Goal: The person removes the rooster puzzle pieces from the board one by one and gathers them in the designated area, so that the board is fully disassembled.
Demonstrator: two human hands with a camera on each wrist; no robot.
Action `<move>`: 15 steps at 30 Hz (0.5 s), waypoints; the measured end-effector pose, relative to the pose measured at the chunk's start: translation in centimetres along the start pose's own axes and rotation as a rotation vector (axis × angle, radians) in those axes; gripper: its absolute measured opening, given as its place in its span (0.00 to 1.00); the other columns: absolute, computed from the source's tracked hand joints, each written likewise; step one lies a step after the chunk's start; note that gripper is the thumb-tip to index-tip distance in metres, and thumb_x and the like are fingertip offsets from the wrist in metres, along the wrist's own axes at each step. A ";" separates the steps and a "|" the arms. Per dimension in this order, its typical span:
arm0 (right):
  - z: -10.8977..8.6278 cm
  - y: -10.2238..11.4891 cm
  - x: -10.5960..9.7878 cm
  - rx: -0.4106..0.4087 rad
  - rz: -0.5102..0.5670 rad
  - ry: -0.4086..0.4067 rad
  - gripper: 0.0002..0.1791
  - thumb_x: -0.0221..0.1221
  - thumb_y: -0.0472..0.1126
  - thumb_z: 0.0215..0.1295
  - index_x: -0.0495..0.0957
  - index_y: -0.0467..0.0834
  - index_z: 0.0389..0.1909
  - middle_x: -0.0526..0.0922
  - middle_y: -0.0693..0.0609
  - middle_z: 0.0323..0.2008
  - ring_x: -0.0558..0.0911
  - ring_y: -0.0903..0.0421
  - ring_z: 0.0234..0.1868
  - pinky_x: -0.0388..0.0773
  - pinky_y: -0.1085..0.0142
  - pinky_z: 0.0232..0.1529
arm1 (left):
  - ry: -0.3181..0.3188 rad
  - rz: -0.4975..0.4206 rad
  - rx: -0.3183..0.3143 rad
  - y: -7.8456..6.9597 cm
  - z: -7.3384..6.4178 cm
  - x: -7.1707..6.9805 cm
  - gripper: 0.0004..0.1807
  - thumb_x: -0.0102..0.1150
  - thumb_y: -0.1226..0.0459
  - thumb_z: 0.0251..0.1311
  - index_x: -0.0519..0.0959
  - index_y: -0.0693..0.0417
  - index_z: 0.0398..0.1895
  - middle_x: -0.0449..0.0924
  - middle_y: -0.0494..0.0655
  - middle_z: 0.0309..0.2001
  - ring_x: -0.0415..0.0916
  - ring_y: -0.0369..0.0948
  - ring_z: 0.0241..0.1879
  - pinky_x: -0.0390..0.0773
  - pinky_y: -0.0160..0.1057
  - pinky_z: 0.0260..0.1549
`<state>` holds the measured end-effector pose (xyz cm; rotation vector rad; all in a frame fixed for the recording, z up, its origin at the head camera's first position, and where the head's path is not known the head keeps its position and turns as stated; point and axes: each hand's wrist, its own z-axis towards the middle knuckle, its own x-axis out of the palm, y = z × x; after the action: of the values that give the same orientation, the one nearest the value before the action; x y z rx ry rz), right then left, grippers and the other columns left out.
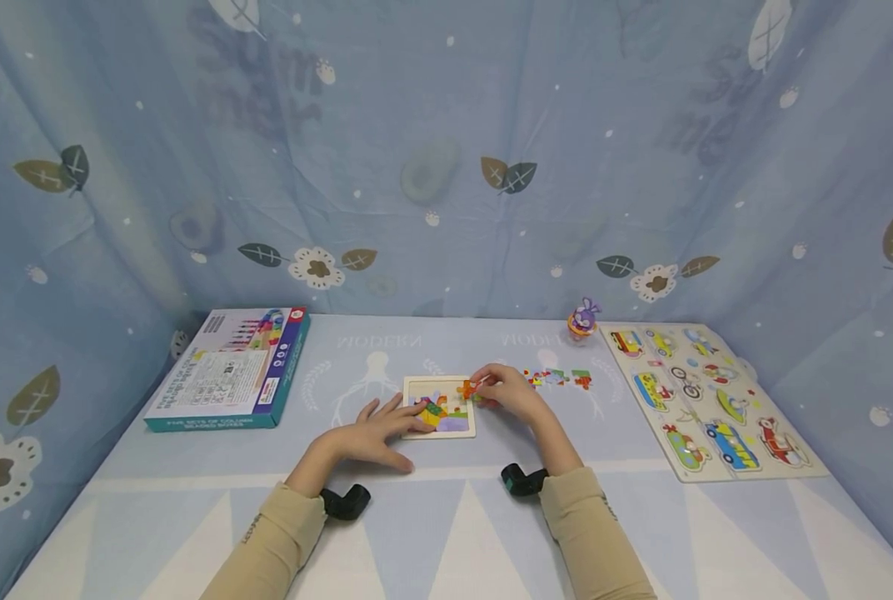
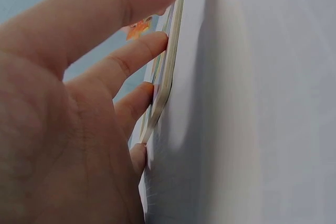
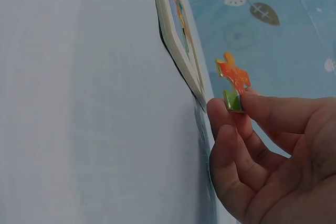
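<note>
A small puzzle board (image 1: 439, 434) with a pale wooden frame lies on the table, partly filled with colourful pieces. My left hand (image 1: 375, 435) rests on its left side with fingers spread; in the left wrist view its fingertips (image 2: 160, 40) touch the frame edge. Between thumb and fingers my right hand (image 1: 512, 392) pinches an orange and green puzzle piece (image 3: 235, 80), raised over the board's upper right corner. Several loose puzzle pieces (image 1: 556, 377) lie to the right of that hand.
At the left is a box (image 1: 217, 367) with a teal side. A large wooden picture board (image 1: 716, 400) with vehicles lies at the right. A small purple rabbit figure (image 1: 584, 319) stands at the back, before the blue curtain (image 1: 446, 233).
</note>
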<state>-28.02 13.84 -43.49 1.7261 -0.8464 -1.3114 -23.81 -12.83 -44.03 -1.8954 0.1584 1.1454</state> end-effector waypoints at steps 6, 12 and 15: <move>-0.1 -0.4 -0.4 0.039 0.015 -0.016 0.10 0.56 0.33 0.61 0.77 0.38 0.44 0.77 0.47 0.29 0.79 0.57 0.26 0.73 0.69 0.27 | 0.003 -0.001 0.005 -0.1 -0.1 0.1 0.33 0.62 0.51 0.52 0.68 0.47 0.62 0.46 0.51 0.72 0.29 0.60 0.70 0.28 0.66 0.59; -0.8 -0.5 -1.4 0.058 0.024 -0.043 0.11 0.55 0.34 0.62 0.76 0.37 0.45 0.79 0.47 0.30 0.80 0.57 0.25 0.73 0.68 0.27 | -0.003 0.000 0.006 -0.1 -0.2 0.1 0.33 0.62 0.51 0.51 0.69 0.47 0.62 0.46 0.51 0.72 0.29 0.59 0.70 0.28 0.66 0.60; -0.9 -0.7 -2.0 0.073 0.006 -0.059 0.12 0.57 0.33 0.61 0.76 0.38 0.45 0.76 0.47 0.30 0.79 0.58 0.26 0.73 0.68 0.28 | -0.004 -0.002 0.009 -0.2 -0.2 0.0 0.33 0.62 0.51 0.51 0.68 0.48 0.62 0.46 0.51 0.72 0.29 0.59 0.70 0.28 0.66 0.60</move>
<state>-27.57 16.08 -43.12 1.7470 -0.9432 -1.3475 -23.57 -12.88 -43.90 -1.8849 0.1597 1.1453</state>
